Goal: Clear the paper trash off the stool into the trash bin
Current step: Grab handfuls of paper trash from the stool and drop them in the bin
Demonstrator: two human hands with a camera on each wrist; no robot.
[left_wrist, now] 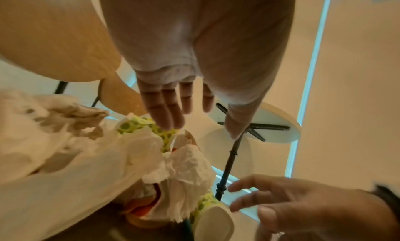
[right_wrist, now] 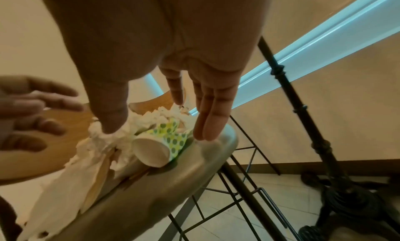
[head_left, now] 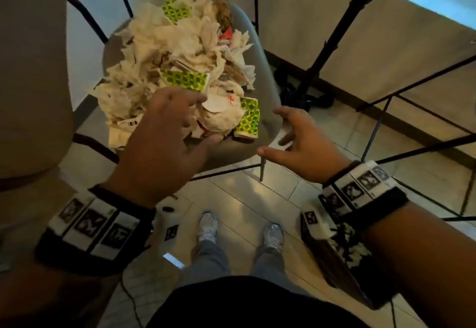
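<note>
**Reaching for the heap**

Piled across the stool (head_left: 268,111), the paper trash (head_left: 180,65) lies just ahead of my spread fingers — left hand (head_left: 164,145) nearer, over its front edge; right hand (head_left: 304,145) open beside — the bin (head_left: 342,258) below my right wrist.

Open air lay between both hands' spread fingers (head_left: 280,111). Crumpled paper trash (head_left: 180,52) blocked the way just ahead; a bare stool (head_left: 268,111) edge sat under the right fingertips, a tripod pole (head_left: 332,36) beyond.
</note>
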